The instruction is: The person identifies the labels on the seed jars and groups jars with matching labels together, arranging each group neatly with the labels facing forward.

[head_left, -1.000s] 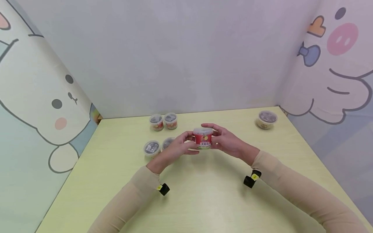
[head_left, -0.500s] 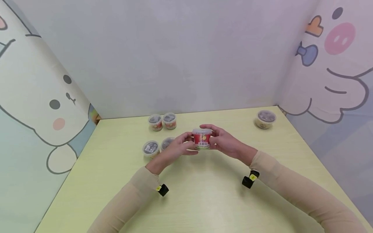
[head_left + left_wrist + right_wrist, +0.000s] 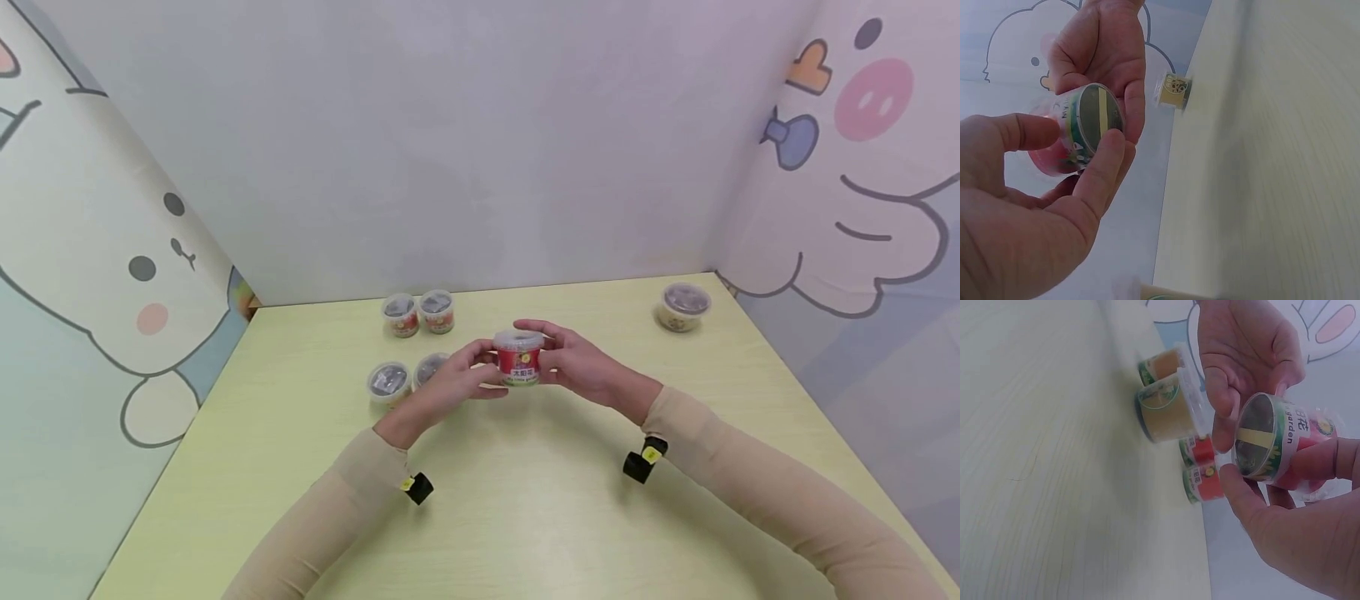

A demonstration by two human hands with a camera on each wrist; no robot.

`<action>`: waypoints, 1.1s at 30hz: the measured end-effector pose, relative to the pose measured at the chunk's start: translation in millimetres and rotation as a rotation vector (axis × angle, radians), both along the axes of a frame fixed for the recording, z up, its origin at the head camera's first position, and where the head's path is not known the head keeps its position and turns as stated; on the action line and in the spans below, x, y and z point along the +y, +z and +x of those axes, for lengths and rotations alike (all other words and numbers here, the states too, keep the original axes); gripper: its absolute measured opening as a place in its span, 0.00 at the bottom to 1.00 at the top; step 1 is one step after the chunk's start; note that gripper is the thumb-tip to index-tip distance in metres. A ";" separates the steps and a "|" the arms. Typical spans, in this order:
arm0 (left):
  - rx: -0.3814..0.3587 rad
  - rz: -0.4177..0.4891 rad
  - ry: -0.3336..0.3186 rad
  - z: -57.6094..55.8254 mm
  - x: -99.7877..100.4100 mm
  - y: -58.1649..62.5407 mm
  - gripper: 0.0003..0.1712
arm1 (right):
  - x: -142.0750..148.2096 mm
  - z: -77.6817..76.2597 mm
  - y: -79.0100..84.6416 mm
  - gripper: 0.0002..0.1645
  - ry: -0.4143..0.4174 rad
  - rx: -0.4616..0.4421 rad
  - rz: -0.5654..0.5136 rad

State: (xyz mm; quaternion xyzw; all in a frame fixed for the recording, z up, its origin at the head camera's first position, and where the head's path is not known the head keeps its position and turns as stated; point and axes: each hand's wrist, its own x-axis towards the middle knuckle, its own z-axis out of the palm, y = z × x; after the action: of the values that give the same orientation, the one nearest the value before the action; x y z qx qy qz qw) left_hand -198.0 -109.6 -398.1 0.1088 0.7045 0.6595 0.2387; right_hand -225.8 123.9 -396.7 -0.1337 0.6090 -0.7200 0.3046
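Both hands hold a small lidded plastic tub (image 3: 518, 360) with a red label, raised over the middle of the table. Its clear lid faces up in the head view. The left hand (image 3: 450, 382) grips it from the left, thumb on the near side. From the right, the right hand (image 3: 592, 367) grips the same tub. In the left wrist view the underside of the tub (image 3: 1092, 119) shows a pale strip across a dark base. The right wrist view shows fingers of both hands around the tub (image 3: 1272, 440), with "garden" printed on its label.
Two red-labelled tubs (image 3: 437, 312) stand side by side at the back of the table (image 3: 525, 500). Nearer, two pale tubs (image 3: 389, 381) stand by the left forearm, one partly hidden. Another pale tub (image 3: 684, 307) is at the back right corner. Printed cloth walls surround the table.
The tub has turned slightly between the fingers, its label shifting a little. Both hands keep their grip at nearly the same spot. The other tubs stay where they were.
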 end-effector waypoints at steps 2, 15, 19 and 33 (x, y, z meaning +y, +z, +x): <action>0.007 -0.004 0.001 -1.2 -0.1 2.2 0.29 | -0.5 -1.4 2.4 0.41 0.006 0.004 0.000; 0.035 -0.014 0.051 -18.5 -9.1 14.9 0.29 | -12.8 -14.3 11.0 0.38 -0.034 -0.018 -0.095; 0.037 -0.028 0.060 -23.2 -10.6 12.4 0.29 | -17.5 -16.8 7.2 0.36 -0.050 -0.021 -0.079; 0.156 -0.223 0.195 -56.1 -14.5 18.4 0.30 | -42.7 -35.1 7.0 0.34 -0.224 0.028 -0.092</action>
State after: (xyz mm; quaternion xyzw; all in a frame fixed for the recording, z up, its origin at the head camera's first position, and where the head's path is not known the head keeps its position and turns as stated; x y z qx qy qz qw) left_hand -254.1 -124.1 -379.7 0.0636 0.7970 0.5866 0.1290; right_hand -260.8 81.1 -389.8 -0.0888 0.5906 -0.7749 0.2069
